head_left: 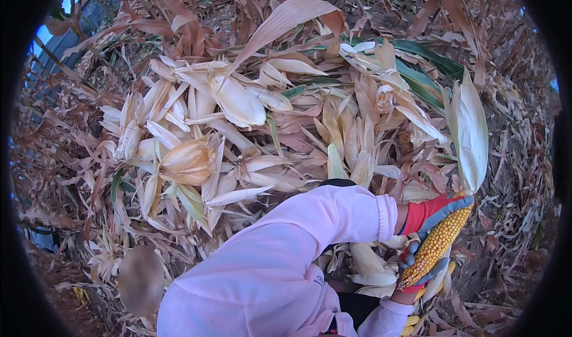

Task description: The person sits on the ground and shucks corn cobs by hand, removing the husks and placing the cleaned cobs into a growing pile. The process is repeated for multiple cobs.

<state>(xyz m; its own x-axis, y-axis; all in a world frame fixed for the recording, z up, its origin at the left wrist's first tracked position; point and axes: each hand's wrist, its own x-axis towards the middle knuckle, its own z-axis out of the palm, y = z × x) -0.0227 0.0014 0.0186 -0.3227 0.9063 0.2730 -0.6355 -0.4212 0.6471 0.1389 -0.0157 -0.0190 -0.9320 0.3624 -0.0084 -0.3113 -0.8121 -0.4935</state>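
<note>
A corn ear [440, 239] with bare yellow kernels is held aslant at the right. A pale husk [471, 137] stands up from its upper end. My left hand [430, 215], in a red and grey glove, is closed around the ear, its thumb lying along the upper end by the husk. My right hand [434, 270], in a matching glove, is closed around the lower end from beneath. The ear hides part of its fingers. Both my arms are in pink sleeves [351, 215].
A broad heap of dry husks [238, 105] lies ahead and to the left, with some green leaves [420, 81] in it. More yellow corn ears [411, 322] lie below my hands. Dry stalks [244, 9] stand at the far edge. Leaf litter [506, 218] covers the ground at the right.
</note>
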